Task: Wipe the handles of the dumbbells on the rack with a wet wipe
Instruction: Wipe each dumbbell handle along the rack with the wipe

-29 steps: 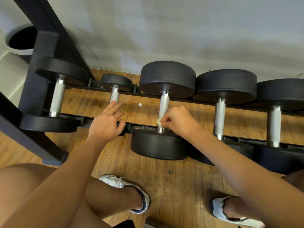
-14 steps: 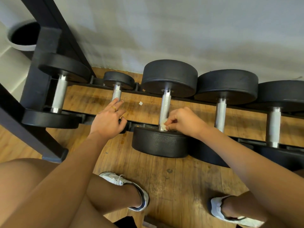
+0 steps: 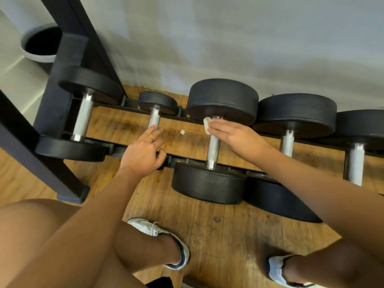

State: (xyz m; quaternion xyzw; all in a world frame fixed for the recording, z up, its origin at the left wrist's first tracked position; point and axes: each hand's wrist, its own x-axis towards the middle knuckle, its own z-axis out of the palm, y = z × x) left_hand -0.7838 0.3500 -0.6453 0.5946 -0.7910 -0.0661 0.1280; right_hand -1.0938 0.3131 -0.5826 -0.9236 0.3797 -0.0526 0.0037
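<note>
Head camera looked down on someone crouched at the rack. Their right hand [image 3: 234, 138] was curled over the far end of a dumbbell's handle [image 3: 213, 149], close under the far weight [image 3: 223, 100]. It pinched the wipe [image 3: 206, 124] against the bar, and a crumpled white corner stuck out past the fingertips. I could not see the thumb. The near end of that handle showed bare steel below the hand, running down into the near weight [image 3: 207, 183].

Their left hand [image 3: 143, 150] was spread loosely and held nothing. Two straight fingers, one wearing a ring [image 3: 150, 138], touched the handle of a small dumbbell [image 3: 154, 121], and the thumb sat near the rack's [image 3: 64, 80] front rail. Between the two hands a small white scrap [image 3: 182, 132] lay on the floor [image 3: 207, 225], under the rack.

Left of the left hand rested a bigger dumbbell [image 3: 82, 117] beside the black upright. Right of the right hand stood two more dumbbells [image 3: 287, 142] [image 3: 354, 163], their handles bare. All five lay across the rails, with one weight towards the wall [image 3: 228, 38] and the other towards the person.

Nearer than the hands, below the forearms, were two bare knees and two white shoes [image 3: 158, 231] [image 3: 278, 269] on the wooden boards. Far off past the left hand, beyond the upright, sat a round white-rimmed opening [image 3: 40, 44].
</note>
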